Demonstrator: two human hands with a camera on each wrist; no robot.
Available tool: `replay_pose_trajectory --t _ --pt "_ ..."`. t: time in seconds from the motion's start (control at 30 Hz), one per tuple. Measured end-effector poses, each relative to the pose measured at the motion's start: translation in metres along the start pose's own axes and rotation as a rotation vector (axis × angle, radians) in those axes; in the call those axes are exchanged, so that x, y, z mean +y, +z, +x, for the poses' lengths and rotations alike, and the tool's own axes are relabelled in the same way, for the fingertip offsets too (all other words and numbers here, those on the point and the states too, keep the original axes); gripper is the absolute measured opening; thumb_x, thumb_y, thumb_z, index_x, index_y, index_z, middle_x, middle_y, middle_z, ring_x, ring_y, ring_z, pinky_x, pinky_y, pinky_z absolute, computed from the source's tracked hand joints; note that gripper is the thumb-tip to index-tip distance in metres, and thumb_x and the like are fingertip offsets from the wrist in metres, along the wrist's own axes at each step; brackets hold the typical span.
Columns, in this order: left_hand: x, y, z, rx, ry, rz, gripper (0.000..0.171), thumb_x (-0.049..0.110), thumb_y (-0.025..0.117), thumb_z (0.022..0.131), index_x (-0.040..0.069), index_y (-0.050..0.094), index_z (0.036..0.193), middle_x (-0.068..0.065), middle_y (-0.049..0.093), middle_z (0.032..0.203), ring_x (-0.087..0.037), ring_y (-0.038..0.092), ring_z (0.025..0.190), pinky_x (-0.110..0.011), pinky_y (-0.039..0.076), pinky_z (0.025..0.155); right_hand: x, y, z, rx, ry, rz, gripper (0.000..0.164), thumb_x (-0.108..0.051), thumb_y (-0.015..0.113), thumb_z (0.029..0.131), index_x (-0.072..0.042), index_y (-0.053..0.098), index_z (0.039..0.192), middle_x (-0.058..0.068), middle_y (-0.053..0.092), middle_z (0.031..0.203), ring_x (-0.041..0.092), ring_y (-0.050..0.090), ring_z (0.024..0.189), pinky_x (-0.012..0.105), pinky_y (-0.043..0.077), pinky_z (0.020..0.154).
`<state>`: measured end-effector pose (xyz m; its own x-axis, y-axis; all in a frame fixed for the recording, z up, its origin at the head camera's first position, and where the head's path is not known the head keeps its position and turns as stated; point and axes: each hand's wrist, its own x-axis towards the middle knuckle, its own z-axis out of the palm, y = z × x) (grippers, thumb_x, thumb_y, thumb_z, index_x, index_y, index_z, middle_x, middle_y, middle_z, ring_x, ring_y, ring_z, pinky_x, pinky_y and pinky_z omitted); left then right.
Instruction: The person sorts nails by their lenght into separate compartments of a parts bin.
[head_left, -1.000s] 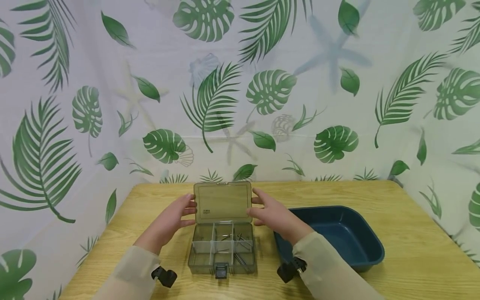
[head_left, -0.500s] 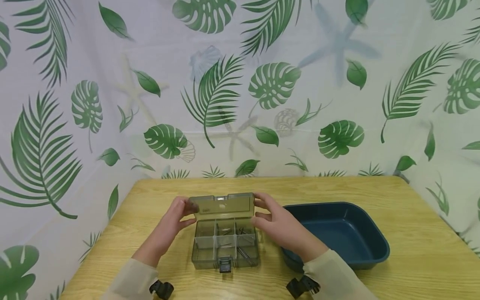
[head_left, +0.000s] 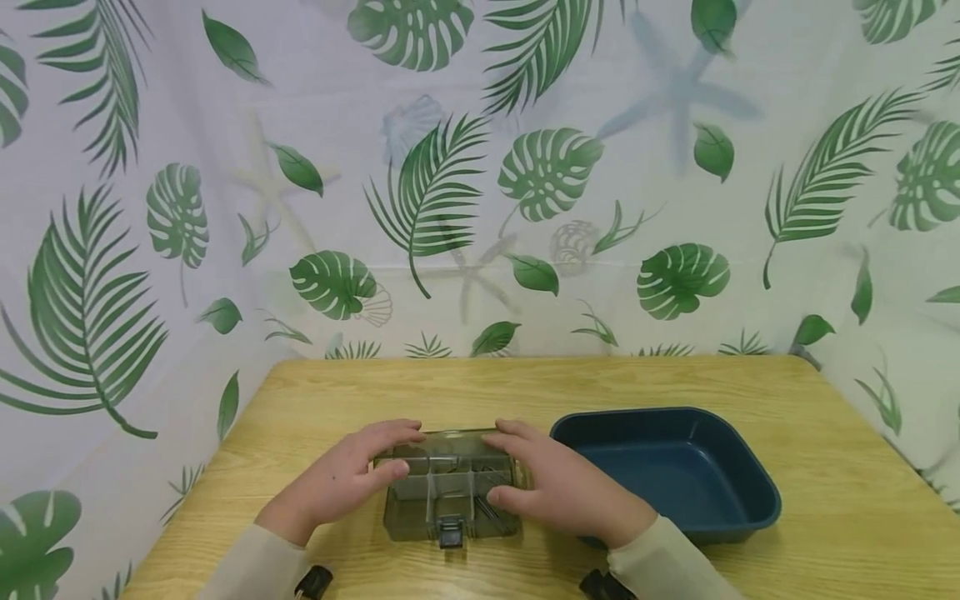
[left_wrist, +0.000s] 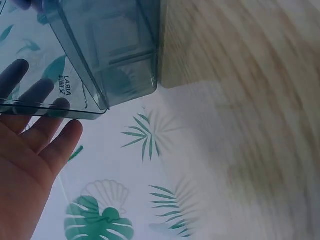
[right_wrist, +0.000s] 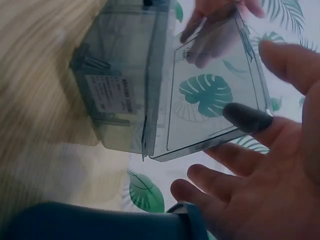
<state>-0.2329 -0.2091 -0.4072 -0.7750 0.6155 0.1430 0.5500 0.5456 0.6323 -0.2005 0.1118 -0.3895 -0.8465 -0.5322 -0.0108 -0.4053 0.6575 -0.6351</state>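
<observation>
A translucent grey compartment box (head_left: 408, 527) stands on the table, its hinged lid (right_wrist: 205, 135) tilted partway over it. Several thin metal pieces (head_left: 487, 510) lie in the right compartments, seen beneath the lid. My left hand (head_left: 341, 482) is at the lid's left side; its extended fingers (left_wrist: 44, 131) overlap the lid edge in the left wrist view. On the other side my right hand (head_left: 573, 493) has its index fingertip (right_wrist: 245, 117) against the lid, the thumb held apart. The front latch (head_left: 451, 532) hangs down.
A dark blue tub (head_left: 720, 531) stands right of the box, partly behind my right forearm. The wooden table (head_left: 352, 379) ends at a leaf-printed cloth (head_left: 480, 167) at the back. A printed label (right_wrist: 110, 95) is on the box's outside.
The lid has swung from upright forward and down over the compartments, with both hands following it. The hands now lie lower and nearer the box; the tub stays in place.
</observation>
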Motion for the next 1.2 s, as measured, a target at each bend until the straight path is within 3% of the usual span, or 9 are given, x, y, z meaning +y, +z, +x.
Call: replay_pose_trajectory --t 0.17,0.43,0.57,0.77,0.93,1.2 --pt "0.006 0.008 -0.003 -0.081 0.029 0.173 0.065 0.048 0.065 0.097 0.024 0.044 0.154 -0.004 0.036 0.160 -0.029 0.031 0.147 -0.061 0.033 0.112 -0.005 0.008 0.000 -0.063 -0.047 -0.143 0.078 -0.059 0.064 0.094 -0.020 0.040 0.157 0.005 0.025 0.165 0.031 0.015 0.152 0.059 0.034 0.112" --pt "0.010 0.021 -0.004 -0.195 -0.006 0.364 0.100 0.065 0.072 0.085 0.017 0.029 0.162 -0.003 0.018 0.167 -0.030 0.012 0.153 -0.055 0.027 0.117 -0.009 0.034 0.010 -0.080 -0.064 -0.449 0.093 -0.058 0.074 0.087 -0.019 0.031 0.161 0.013 0.022 0.165 0.036 0.017 0.151 0.058 0.033 0.114" --pt "0.014 0.027 -0.001 -0.207 -0.016 0.483 0.107 0.064 0.077 0.080 0.014 0.027 0.162 -0.006 0.015 0.167 -0.032 0.012 0.153 -0.051 0.027 0.118 -0.010 0.046 0.018 -0.057 -0.040 -0.528 0.102 -0.064 0.074 0.083 -0.017 0.030 0.161 0.017 0.021 0.165 0.038 0.017 0.151 0.056 0.031 0.115" --pt "0.020 0.038 0.001 -0.179 -0.024 0.641 0.113 0.072 0.072 0.078 0.011 0.027 0.161 -0.013 0.018 0.166 -0.036 0.018 0.151 -0.050 0.025 0.119 -0.014 0.055 0.023 -0.010 -0.050 -0.582 0.107 -0.070 0.071 0.081 -0.011 0.029 0.161 0.024 0.021 0.163 0.044 0.019 0.149 0.054 0.033 0.114" --pt "0.022 0.045 0.002 -0.162 -0.034 0.694 0.115 0.077 0.069 0.078 0.010 0.025 0.162 -0.015 0.017 0.166 -0.036 0.017 0.151 -0.051 0.021 0.120 -0.014 0.058 0.022 -0.009 -0.055 -0.626 0.109 -0.073 0.069 0.082 -0.010 0.027 0.161 0.024 0.020 0.163 0.044 0.017 0.149 0.052 0.033 0.115" --pt "0.026 0.047 -0.001 -0.191 -0.056 0.678 0.116 0.079 0.063 0.080 0.010 0.019 0.163 -0.015 0.008 0.167 -0.037 0.009 0.153 -0.054 0.018 0.121 -0.013 0.060 0.021 -0.023 -0.056 -0.629 0.108 -0.073 0.064 0.085 -0.010 0.024 0.162 0.024 0.016 0.164 0.044 0.012 0.150 0.054 0.032 0.115"
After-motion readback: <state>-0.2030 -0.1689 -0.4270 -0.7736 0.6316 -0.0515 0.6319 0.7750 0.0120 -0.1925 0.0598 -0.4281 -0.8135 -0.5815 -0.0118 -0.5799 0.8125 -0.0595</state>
